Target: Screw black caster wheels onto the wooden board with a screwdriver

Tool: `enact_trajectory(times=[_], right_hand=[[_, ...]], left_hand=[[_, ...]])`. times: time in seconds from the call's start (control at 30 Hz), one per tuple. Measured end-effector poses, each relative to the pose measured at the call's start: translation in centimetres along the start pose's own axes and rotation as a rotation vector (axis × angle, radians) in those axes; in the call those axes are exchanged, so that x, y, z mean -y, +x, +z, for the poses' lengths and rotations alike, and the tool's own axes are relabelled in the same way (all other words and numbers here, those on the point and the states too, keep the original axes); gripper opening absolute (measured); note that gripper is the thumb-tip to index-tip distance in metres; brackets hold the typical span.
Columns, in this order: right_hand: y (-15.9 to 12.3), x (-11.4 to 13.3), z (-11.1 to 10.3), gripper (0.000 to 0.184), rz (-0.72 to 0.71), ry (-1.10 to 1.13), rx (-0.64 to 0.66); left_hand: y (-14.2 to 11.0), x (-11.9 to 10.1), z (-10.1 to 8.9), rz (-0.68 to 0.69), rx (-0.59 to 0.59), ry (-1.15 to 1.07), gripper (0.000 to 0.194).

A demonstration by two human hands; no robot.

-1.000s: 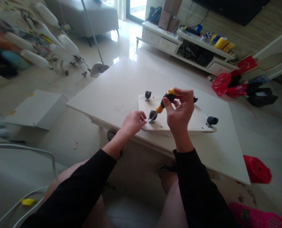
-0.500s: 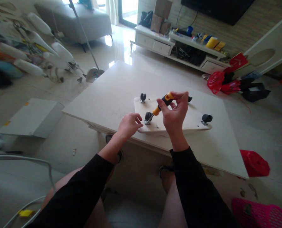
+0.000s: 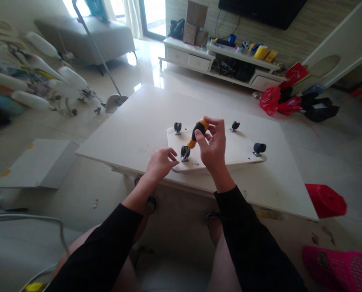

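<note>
My right hand (image 3: 213,147) grips the orange and black handle of a screwdriver (image 3: 196,135), whose tip points down at the base of a black caster wheel (image 3: 184,152). That wheel sits at the near left corner of a cream board (image 3: 226,152) lying on a white table (image 3: 144,125). My left hand (image 3: 161,162) rests at the board's left edge beside the wheel, fingers curled, pinching near the wheel's plate. Three more casters stand on the board: far left (image 3: 177,127), far right (image 3: 235,125) and near right (image 3: 259,148).
A red plastic item (image 3: 325,200) lies on the floor right of the table, a pink basket (image 3: 342,267) at bottom right. A white box (image 3: 37,164) lies on the floor at left. A TV cabinet (image 3: 217,65) with clutter stands behind, and a mop (image 3: 102,65) leans at back left.
The view has drifted, so the table, board and hands appear shifted left and slightly down. The right hand keeps the screwdriver on the near left caster; the left hand stays beside it.
</note>
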State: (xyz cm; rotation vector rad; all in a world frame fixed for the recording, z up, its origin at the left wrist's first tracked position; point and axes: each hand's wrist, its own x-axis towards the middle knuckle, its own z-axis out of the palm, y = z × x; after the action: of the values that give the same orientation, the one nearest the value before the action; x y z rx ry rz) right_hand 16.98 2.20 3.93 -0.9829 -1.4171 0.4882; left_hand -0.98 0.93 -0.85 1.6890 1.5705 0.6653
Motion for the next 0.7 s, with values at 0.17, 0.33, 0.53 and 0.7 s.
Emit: enact_trajectory(times=[0.17,0.33,0.53,0.7], right_hand=[[0.04,-0.02,0.09,0.027,-0.022,0.013,0.017],[0.07,0.39,0.12,0.04,0.034,-0.104,-0.124],[-0.16,0.41,0.02,0.031,-0.018,0.063,0.07],[-0.03,0.37,0.26,0.034,-0.026,-0.045,-0.074]], left_hand=[[0.16,0.05,0.01,0.017,0.009,0.007,0.019],[0.17,0.23,0.1,0.022,0.009,0.015,0.021],[0.16,0.37,0.14,0.036,0.006,0.007,0.019],[0.24,0.52,0.19,0.053,-0.001,0.01,0.02]])
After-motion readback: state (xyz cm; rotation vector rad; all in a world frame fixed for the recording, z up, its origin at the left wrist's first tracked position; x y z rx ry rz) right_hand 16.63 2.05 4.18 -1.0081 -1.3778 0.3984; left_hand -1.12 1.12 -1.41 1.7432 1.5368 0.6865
